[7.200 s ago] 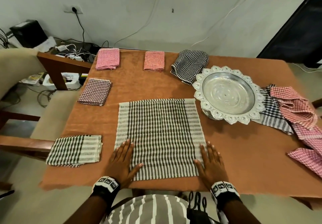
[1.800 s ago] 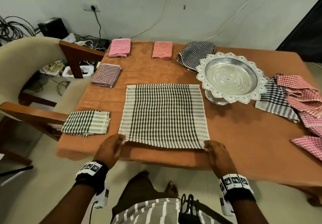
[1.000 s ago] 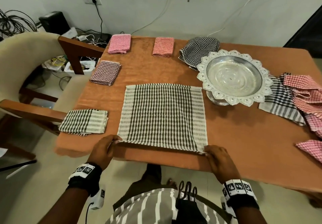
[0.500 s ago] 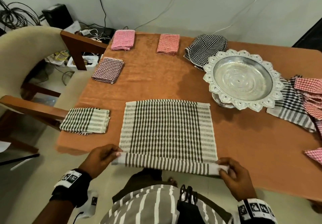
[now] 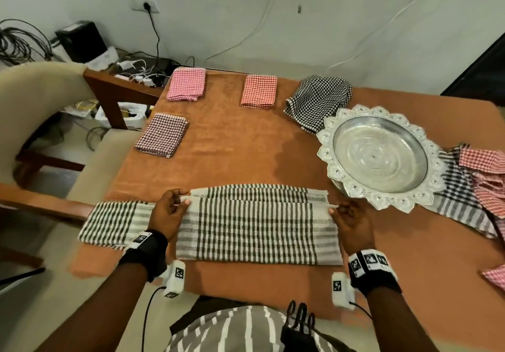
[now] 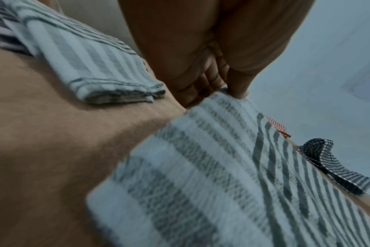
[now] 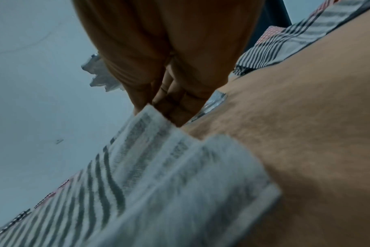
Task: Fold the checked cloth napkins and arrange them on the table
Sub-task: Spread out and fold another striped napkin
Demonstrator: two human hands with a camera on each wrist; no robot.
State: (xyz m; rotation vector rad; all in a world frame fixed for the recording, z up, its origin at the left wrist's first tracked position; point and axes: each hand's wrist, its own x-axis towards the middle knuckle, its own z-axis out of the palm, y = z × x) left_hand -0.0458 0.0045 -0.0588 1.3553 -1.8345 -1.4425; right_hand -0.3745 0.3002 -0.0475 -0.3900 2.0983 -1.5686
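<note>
A large black-and-white checked napkin (image 5: 257, 228) lies near the table's front edge, folded in half away from me. My left hand (image 5: 170, 206) pinches the upper layer's left corner, and my right hand (image 5: 345, 216) pinches its right corner. The carried edge sits just short of the far edge underneath. In the left wrist view my left hand (image 6: 232, 93) pinches the napkin (image 6: 222, 167) corner. In the right wrist view my right hand (image 7: 158, 113) pinches the napkin (image 7: 158, 175). Both wrist views are blurred.
Folded napkins lie at the front left (image 5: 112, 223), left (image 5: 161, 135), far left (image 5: 187, 85) and far middle (image 5: 259, 91). A black checked napkin (image 5: 318, 102) sits loosely folded by a silver footed bowl (image 5: 379, 157). Unfolded napkins (image 5: 481, 187) pile at the right. A chair (image 5: 54, 138) stands left.
Both hands lifted the napkin's near edge off the table's front and carried it away from me over the cloth, so the flat napkin is now folded in half.
</note>
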